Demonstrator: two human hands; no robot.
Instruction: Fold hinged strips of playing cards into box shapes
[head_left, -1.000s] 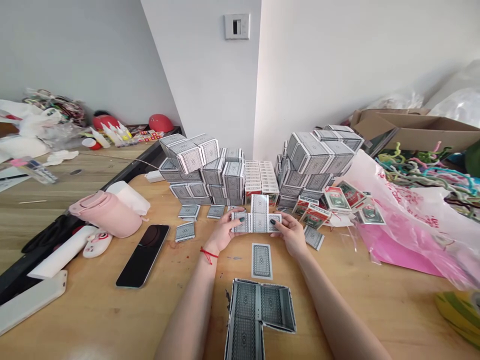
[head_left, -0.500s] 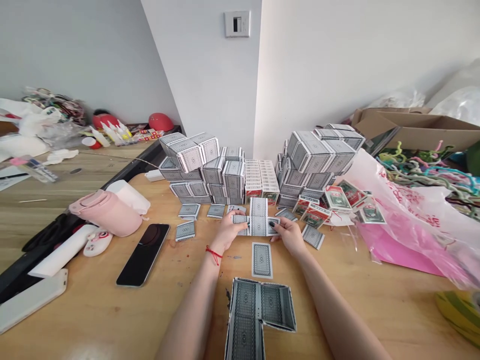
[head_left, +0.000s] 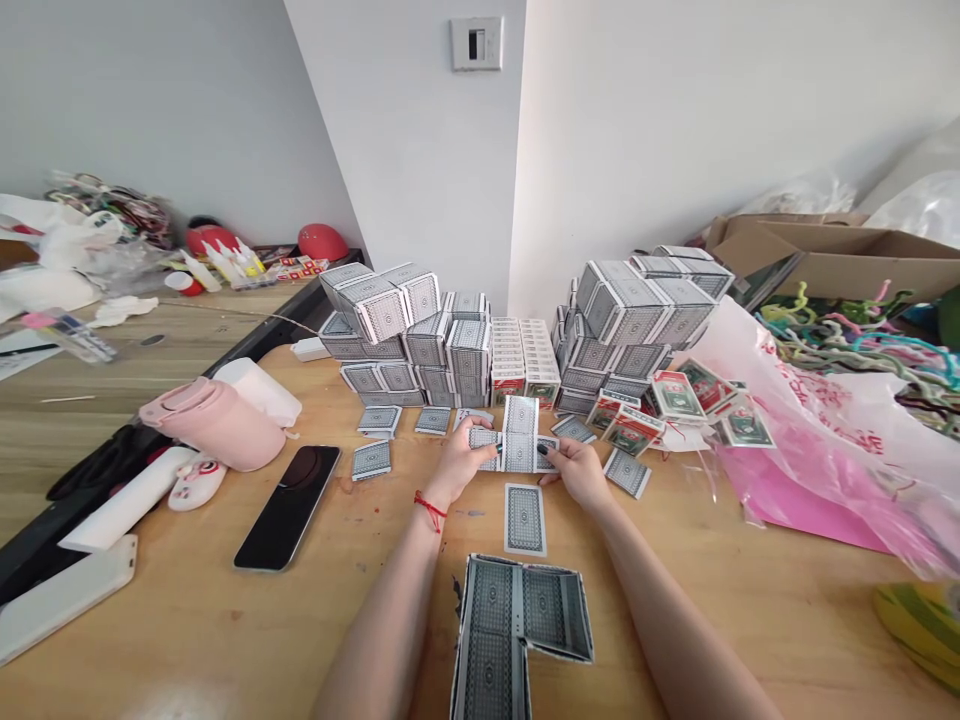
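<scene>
Between my hands is a cross-shaped piece of playing cards, one card upright and folded ones crossing it sideways. My left hand pinches its left end, thumb in front. On its right end, the thumb and fingers of my right hand are closed. A single playing card lies face down just below the piece. Nearer to me is an L-shaped structure of joined cards. Small folded cards lie to the left, and another folded card is beside my right hand.
Card-block stacks rise at the back left, with more card blocks at the back right. Card boxes lie in front of these. A phone and a pink pouch are left. Plastic wrapping covers the right side.
My hands keep their grip on the card piece in nearly the same place. The whole view has shifted very slightly; nothing else visibly moves.
</scene>
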